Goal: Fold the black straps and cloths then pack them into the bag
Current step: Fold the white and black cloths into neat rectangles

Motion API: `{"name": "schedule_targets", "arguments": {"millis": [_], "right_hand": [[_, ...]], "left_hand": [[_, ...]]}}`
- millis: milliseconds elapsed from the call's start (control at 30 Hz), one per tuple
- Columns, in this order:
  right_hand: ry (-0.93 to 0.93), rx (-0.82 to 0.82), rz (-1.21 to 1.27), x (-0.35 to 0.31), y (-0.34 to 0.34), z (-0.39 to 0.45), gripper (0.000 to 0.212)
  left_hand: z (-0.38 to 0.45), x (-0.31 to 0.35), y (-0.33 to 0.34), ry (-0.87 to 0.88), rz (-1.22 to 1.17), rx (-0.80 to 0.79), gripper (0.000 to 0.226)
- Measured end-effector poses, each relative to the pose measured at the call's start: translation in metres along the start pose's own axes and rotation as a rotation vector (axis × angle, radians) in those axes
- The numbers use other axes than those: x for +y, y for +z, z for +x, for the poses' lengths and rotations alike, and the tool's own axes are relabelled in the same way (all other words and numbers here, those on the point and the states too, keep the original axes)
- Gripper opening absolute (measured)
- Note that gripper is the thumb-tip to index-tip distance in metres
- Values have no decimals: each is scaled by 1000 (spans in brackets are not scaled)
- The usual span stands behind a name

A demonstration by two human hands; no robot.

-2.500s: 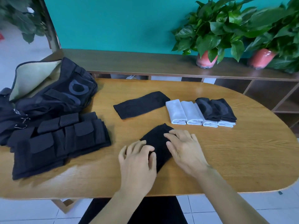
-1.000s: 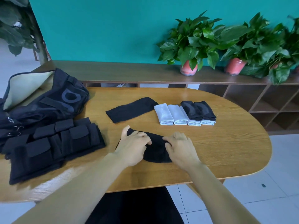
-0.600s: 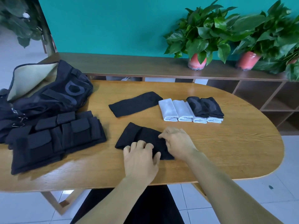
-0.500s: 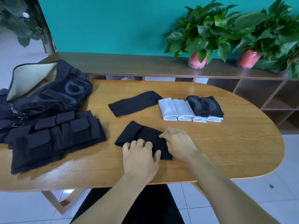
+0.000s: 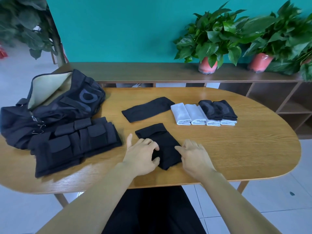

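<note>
A folded black cloth [image 5: 163, 141] lies at an angle near the front of the wooden table [image 5: 244, 149]. My left hand [image 5: 141, 154] sits at its left edge with fingers bent over the fabric and the thumb spread on the wood. My right hand [image 5: 194, 157] lies relaxed at the cloth's right edge, fingertips touching it. A second black cloth [image 5: 146, 108] lies flat farther back. The black bag [image 5: 67, 102] gapes open at the far left, showing a pale lining. In front of it lies a black strap panel with pouches [image 5: 76, 142].
Folded white cloths [image 5: 187, 115] stand in a row at back centre, two dark folded cloths [image 5: 217, 109] on top of the right ones. Behind the table runs a brown shelf [image 5: 152, 71] with potted plants [image 5: 209, 48].
The black cloth has been turned and now lies diagonally, narrower than before. My hands have shifted from pressing on top of it to its left and right edges.
</note>
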State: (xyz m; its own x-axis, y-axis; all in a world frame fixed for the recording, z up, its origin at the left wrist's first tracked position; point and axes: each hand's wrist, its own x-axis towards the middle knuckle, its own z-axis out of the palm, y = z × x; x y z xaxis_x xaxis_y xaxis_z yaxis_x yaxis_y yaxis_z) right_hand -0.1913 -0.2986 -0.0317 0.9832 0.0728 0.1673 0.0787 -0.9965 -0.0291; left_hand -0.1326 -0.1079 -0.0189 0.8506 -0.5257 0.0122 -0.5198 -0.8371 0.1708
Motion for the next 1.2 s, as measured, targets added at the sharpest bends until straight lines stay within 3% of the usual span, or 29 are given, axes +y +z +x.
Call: {"name": "schedule_targets", "arguments": {"millis": [100,400,533,667,800,967,1100,1200], "right_hand": [[43,86,-37,-10,5,-5,19],[120,238,134,-35,13,-26,11],[111,310,322,-28,-1,-26,35],[-17,189,342,-20,-18,-20,36],[-99,-56,327,-16,-11,-24,53],[-84,-54,383,-14,-5,-25,58],[-46,73,396,-17,2,-26,43],[130,154,570,-23,2,-21,22]], "left_hand": [[-1,-12,-2,60,2,-12,32],[4,-34,-12,201,-36,-29,26],[-5,-38,-13,201,-203,126,21],[-27,-31,-8,249,-230,85,52],[-32,-32,3,246,-203,128,41],[-26,-40,11,327,-161,235,31],[-30,-35,9,211,-295,264,29],[-32,-30,5,88,-559,161,29]]}}
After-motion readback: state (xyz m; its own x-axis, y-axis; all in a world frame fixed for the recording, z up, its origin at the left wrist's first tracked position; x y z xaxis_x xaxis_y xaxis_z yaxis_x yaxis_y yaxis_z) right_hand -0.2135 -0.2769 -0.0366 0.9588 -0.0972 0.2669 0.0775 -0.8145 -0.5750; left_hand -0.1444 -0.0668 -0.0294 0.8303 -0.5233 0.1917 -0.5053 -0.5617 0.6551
